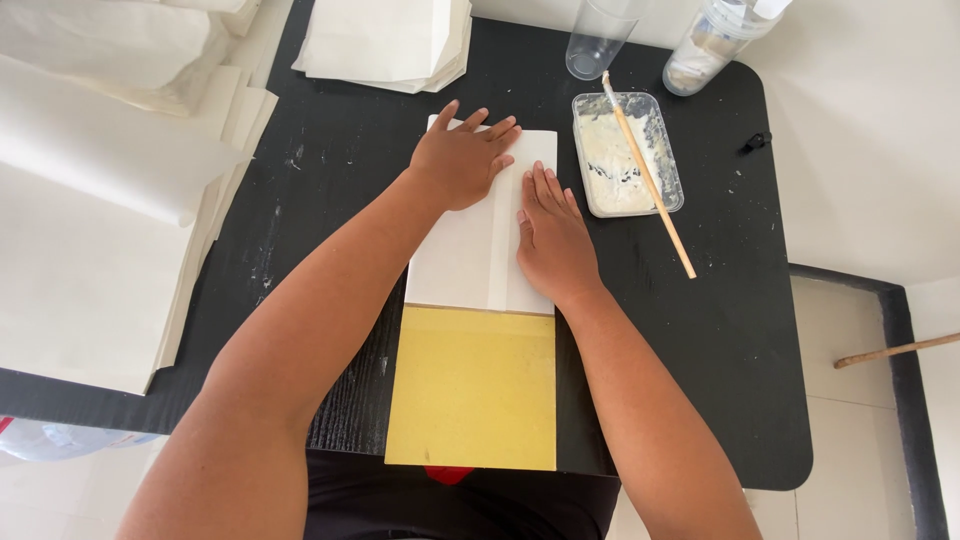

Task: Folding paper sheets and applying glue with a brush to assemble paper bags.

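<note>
- my left hand [462,160] lies flat and open on the upper part of a folded white paper sheet [462,258], fingers spread and pointing toward the far right corner; it grips nothing, only presses down.
- my right hand [551,238] is also open and flat, palm down on the right side of the same sheet, fingers together and pointing away from me, just beside a folded strip that runs lengthwise down the paper.
- the two hands are near each other, the left one further from me than the right.
- the white paper sheet rests on a yellow board [472,388], covering its far half; the near half of the board shows bare and reaches to the table edge by my body.
- all of this sits on a black table [700,340] flecked with white smears.
- just to the right of my right hand stands a clear plastic tray [600,160] holding whitish paste, with a wooden-handled brush [650,180] lying slantwise across it, its handle end reaching onto the table.
- beyond the tray are a clear plastic cup [596,40] and a clear bottle [715,40].
- a stack of folded white papers [385,42] lies at the far edge, and larger white sheets [95,210] spread over the table's left side.
</note>
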